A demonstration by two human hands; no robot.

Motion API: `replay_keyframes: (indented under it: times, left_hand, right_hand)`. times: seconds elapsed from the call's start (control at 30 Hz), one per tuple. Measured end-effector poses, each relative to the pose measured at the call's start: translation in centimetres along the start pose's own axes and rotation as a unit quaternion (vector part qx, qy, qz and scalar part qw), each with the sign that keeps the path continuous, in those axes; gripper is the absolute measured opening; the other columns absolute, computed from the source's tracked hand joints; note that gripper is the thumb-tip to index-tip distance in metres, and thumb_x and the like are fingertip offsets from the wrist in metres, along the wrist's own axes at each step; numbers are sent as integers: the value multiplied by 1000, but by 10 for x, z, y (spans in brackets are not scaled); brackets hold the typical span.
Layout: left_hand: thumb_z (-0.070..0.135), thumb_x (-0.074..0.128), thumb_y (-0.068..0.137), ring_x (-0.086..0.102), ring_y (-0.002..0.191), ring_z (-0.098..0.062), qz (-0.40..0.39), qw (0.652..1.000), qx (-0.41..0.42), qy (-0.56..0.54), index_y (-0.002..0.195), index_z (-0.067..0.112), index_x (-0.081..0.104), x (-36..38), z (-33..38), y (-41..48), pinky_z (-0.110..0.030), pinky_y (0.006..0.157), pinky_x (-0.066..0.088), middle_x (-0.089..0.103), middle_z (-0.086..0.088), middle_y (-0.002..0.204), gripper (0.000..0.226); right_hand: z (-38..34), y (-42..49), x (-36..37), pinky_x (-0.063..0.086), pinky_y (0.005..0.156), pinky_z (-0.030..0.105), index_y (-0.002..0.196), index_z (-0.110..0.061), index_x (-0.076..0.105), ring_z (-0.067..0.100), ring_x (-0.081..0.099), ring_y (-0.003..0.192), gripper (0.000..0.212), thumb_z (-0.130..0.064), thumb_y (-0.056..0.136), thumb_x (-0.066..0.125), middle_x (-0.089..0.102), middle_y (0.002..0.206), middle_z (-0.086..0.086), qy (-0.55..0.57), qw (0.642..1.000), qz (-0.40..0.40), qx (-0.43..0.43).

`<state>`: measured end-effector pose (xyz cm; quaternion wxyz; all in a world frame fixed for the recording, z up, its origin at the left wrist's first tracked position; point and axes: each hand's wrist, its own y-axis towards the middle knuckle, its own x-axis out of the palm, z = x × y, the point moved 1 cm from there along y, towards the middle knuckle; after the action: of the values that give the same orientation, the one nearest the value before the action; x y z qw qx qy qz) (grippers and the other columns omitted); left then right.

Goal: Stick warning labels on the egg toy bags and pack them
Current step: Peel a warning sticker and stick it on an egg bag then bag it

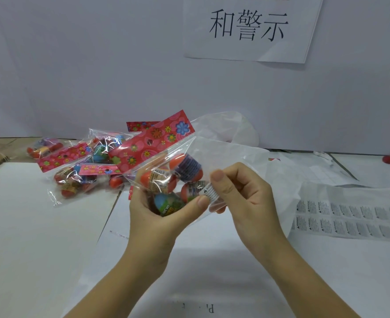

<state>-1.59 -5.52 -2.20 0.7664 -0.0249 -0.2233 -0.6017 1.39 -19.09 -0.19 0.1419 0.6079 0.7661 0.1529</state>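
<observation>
The left hand (157,214) cupped a clear plastic bag of coloured egg toys with a red flowered header card (166,161) above the middle of the white desk (29,226), its fingers curled round the bag from below. The right hand (242,198) pinched a small white printed warning label (210,191) against the bag's lower corner, thumb on top. More egg toy bags lay piled (75,166) towards the desk's far left corner. A sheet of white labels (350,216) lay at the right edge.
</observation>
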Motion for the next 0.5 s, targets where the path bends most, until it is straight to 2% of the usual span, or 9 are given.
replay_keyframes:
  times: [0.13,0.2,0.3,0.4,0.5]
  left_hand:
    - [20,87,58,71,97,-29,-13,996,-93,6,118,18,56,0,4,4,-44,87,56,74,-8,102,68]
    - [33,74,66,70,102,-30,-28,992,-126,4,125,13,56,-2,6,7,-46,91,54,73,-10,107,64]
    - [49,60,67,71,99,-22,-9,990,-143,10,122,17,62,-2,9,12,-32,79,57,73,-6,106,63]
    - [52,52,73,73,88,-14,49,989,-142,-17,103,21,69,-4,11,16,-26,72,54,76,-2,94,46]
    - [47,55,72,74,76,-13,93,984,-136,-63,90,19,70,-6,13,17,-24,60,58,77,-2,84,37]
  right_hand:
    - [6,3,-2,49,51,21,81,-19,58,7,63,61,28,-46,88,54,66,69,-10,-10,998,9,56]
    - [8,6,-4,52,50,26,95,-24,57,8,65,67,32,-53,81,62,67,80,-10,-1,994,-13,111]
    - [11,7,-3,55,50,29,109,-34,55,17,70,71,52,-49,65,80,64,100,-1,-12,983,-64,174]
    - [13,7,-1,56,50,30,103,-25,65,18,68,62,47,-37,59,77,69,90,-1,39,979,-65,191]
    - [14,8,-1,55,53,27,98,-21,68,18,67,62,43,-31,58,77,71,79,-2,88,972,-71,207]
